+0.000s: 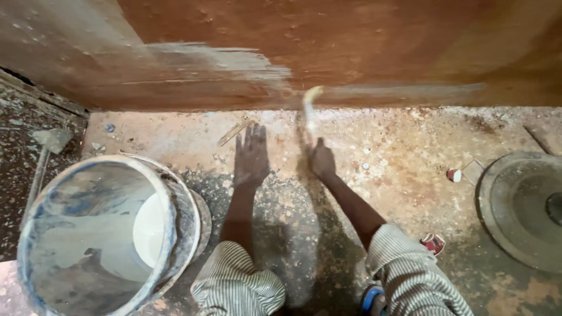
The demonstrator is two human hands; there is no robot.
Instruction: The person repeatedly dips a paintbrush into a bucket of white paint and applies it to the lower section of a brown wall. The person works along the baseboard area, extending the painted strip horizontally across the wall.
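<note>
We count two hands, one brush, one bucket, two small cups, one round lid. Our right hand (322, 161) has its fingers clamped on the handle of a paintbrush with pale, blurred bristles (312, 99), its tip at the foot of the reddish-brown wooden board (351, 41), where whitish streaks of paint (234, 61) run sideways. Our left hand (252, 157) lies flat on the dusty, speckled floor (398, 152), fingers straight and slightly apart, holding nothing. One large paint-smeared bucket with white paint inside (99, 234) stands at left. Two small red-and-white cups (454, 174) (433, 243) lie at right, near one grey round lid (521, 205).
</note>
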